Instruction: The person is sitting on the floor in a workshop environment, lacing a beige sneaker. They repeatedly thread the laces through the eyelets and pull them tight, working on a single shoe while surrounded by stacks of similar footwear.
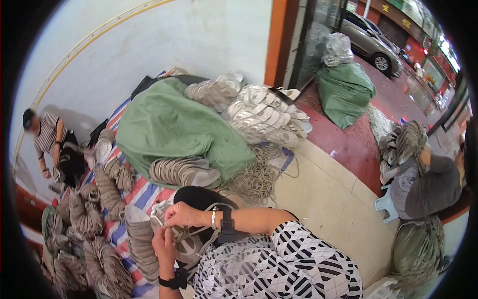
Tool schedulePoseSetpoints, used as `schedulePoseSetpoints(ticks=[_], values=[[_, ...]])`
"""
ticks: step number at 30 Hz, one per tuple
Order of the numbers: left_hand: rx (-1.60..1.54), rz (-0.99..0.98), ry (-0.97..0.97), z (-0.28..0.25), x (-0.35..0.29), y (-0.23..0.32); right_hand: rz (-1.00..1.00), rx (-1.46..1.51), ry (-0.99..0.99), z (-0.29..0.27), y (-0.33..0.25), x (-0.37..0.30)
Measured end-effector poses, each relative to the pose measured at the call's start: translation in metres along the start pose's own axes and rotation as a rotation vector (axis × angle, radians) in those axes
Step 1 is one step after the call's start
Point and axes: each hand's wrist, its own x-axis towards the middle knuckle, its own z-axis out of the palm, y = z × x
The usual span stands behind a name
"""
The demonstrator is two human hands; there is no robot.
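Observation:
A grey-beige shoe upper (188,247) with white trim rests on my lap, partly covered by my hands. My right hand (183,216) reaches across from the right, its fingers pinched at the upper's edge on a grey shoelace (201,230) that trails back over the lap. Just below, my left hand (163,242) is closed, thumb and fingertips pressed together and almost meeting the right fingers. Whatever the left fingertips hold is too small to make out. Beside the left hand stands a stacked row of uppers (139,239).
Ahead lie a green sheet (169,124), a heap of loose laces (256,172) and white-beige uppers (261,114). Bundled uppers (84,217) cover the striped mat on the left. A person (50,139) sits far left; another (428,187) sits right near a blue stool (386,205). A green sack (346,94) stands by the doorway.

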Motion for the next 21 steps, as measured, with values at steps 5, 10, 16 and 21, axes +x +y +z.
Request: schedulePoseSetpoints(ticks=[5, 10, 16, 21], values=[[0.137, 0.031, 0.209, -0.001, 0.009, -0.039, -0.405, -1.213, -0.026, -0.015, 0.065, 0.04], [0.147, 0.017, 0.112, -0.004, -0.013, -0.054, 0.031, -1.151, -0.14, 0.004, 0.014, 0.025], [0.017, -0.103, 0.039, -0.024, -0.018, -0.041, -0.04, -1.161, -0.244, 0.004, 0.018, 0.032], [0.143, -0.066, 0.015, -0.022, -0.034, -0.057, 0.215, -0.42, -0.174, -0.012, 0.014, 0.036]])
